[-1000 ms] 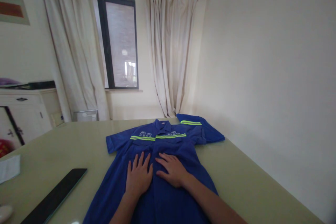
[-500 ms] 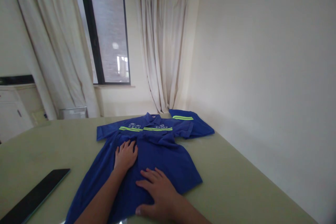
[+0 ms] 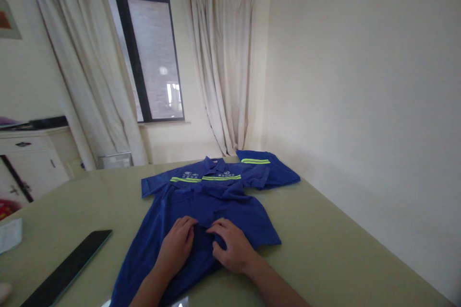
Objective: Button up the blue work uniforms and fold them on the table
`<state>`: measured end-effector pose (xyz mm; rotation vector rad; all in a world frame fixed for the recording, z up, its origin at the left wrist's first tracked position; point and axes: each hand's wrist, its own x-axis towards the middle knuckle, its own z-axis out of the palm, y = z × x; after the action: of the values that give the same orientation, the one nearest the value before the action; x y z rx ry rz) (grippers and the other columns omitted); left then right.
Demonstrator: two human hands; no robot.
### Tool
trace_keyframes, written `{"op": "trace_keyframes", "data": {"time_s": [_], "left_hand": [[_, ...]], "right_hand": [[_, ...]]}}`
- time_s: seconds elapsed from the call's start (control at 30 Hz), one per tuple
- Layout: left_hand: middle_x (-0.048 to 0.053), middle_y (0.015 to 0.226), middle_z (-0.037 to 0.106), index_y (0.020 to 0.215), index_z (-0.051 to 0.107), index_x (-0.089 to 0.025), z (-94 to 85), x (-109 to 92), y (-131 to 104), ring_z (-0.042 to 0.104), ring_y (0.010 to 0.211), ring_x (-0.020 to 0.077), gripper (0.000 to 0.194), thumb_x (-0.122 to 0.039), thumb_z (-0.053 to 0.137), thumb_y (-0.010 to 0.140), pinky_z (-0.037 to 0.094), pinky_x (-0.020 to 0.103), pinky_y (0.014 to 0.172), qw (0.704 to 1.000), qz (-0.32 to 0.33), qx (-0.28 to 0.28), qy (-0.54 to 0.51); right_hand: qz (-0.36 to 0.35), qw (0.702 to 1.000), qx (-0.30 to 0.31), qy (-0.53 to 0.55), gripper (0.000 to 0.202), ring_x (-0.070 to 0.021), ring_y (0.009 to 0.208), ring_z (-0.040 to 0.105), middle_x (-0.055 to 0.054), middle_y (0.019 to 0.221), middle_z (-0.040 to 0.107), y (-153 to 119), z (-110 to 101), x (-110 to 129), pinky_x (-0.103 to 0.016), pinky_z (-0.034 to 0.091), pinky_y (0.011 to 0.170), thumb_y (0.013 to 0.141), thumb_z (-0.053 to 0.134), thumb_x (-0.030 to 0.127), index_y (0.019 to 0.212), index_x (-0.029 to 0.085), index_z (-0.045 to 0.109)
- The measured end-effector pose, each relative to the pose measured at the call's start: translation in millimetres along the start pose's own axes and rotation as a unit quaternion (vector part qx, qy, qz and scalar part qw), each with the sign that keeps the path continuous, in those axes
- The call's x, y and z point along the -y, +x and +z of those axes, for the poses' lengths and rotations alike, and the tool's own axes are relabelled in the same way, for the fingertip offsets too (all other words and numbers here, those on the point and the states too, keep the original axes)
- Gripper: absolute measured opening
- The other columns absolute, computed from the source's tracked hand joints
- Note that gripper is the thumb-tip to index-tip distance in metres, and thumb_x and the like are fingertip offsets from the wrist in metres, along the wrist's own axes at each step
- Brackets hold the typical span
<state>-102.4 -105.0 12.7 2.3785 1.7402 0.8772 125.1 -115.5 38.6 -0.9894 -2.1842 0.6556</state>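
Observation:
A blue short-sleeved work shirt (image 3: 219, 201) lies front up on the table, its collar at the far end and yellow-green stripes across the chest. My left hand (image 3: 178, 244) rests on the lower front with fingers bent together, pinching the cloth near the middle opening. Just right of it, my right hand (image 3: 234, 247) has curled fingers and thumb at the same front edge, gripping a fold. The cloth bunches a little between the hands. Some fingertips are hidden.
A folded blue garment (image 3: 281, 170) with a yellow-green stripe lies by the right sleeve. A long black flat object (image 3: 70, 268) is on the table (image 3: 342, 259) at left, beyond it a pale cloth or paper (image 3: 10, 235). The wall (image 3: 360, 105) borders the table's right side.
Both hands have come together at the shirt's middle. The left moved down, the right slightly up, and their spread fingers have curled in on the cloth. The view has shifted left.

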Motion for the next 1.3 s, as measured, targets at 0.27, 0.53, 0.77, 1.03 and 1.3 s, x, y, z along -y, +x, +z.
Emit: {"op": "trace_keyframes", "data": {"time_s": [0.27, 0.53, 0.77, 1.03, 1.3], "left_hand": [[0.002, 0.116, 0.066, 0.105, 0.068, -0.029, -28.2, -62.0, -16.0, 0.059, 0.108, 0.0236, 0.032, -0.034, 0.079, 0.076, 0.044, 0.033, 0.095, 0.96, 0.061, 0.219, -0.162], [0.001, 0.091, 0.068, 0.089, 0.07, -0.022, -25.1, -54.1, -6.8, 0.061, 0.088, 0.0174, 0.018, -0.033, 0.058, 0.095, 0.043, 0.026, 0.08, 0.953, 0.026, 0.202, -0.226], [-0.001, 0.075, 0.06, 0.081, 0.062, -0.019, -13.0, -39.8, -1.0, 0.053, 0.074, 0.0167, 0.047, -0.057, 0.043, 0.1, 0.041, 0.026, 0.068, 0.956, -0.057, 0.111, -0.266], [-0.001, 0.087, 0.064, 0.1, 0.055, -0.024, -15.9, -54.7, -8.4, 0.059, 0.081, 0.0179, 0.036, -0.058, 0.049, 0.098, 0.048, 0.027, 0.075, 0.96, -0.068, 0.076, -0.262], [0.005, 0.103, 0.067, 0.109, 0.063, -0.026, -15.0, -55.2, -9.8, 0.064, 0.096, 0.0192, 0.023, -0.027, 0.041, 0.103, 0.053, 0.032, 0.088, 0.985, 0.058, -0.013, -0.164]], "right_hand": [[0.107, 0.984, -0.132, 0.046, 0.05, -0.0229, 0.113, 0.061, -0.009, 0.115, 0.064, 7.6, -9.2, -24.8, -0.036, 0.045, 0.106, 0.074, 0.057, 0.01, 0.122, 0.018, 0.066], [0.078, 0.989, -0.064, 0.104, 0.061, -0.0216, 0.127, 0.055, -0.009, 0.134, 0.059, -3.1, -22.0, -17.7, -0.039, 0.037, 0.116, 0.081, 0.056, 0.015, 0.141, 0.022, 0.057], [0.122, 0.967, -0.181, 0.127, 0.024, -0.0243, 0.098, 0.066, -0.006, 0.098, 0.072, 6.3, -29.8, -14.3, -0.036, 0.048, 0.095, 0.088, 0.063, 0.038, 0.101, 0.021, 0.074], [0.138, 0.953, -0.18, 0.201, 0.034, -0.0161, 0.068, 0.053, 0.003, 0.067, 0.058, 8.6, -25.6, -12.6, -0.026, 0.041, 0.063, 0.079, 0.075, 0.05, 0.071, 0.02, 0.061], [0.184, 0.922, -0.217, 0.263, 0.035, -0.0237, 0.086, 0.062, -0.004, 0.085, 0.07, 8.7, -16.7, -27.6, -0.034, 0.048, 0.081, 0.073, 0.076, 0.053, 0.08, 0.019, 0.074]]}}
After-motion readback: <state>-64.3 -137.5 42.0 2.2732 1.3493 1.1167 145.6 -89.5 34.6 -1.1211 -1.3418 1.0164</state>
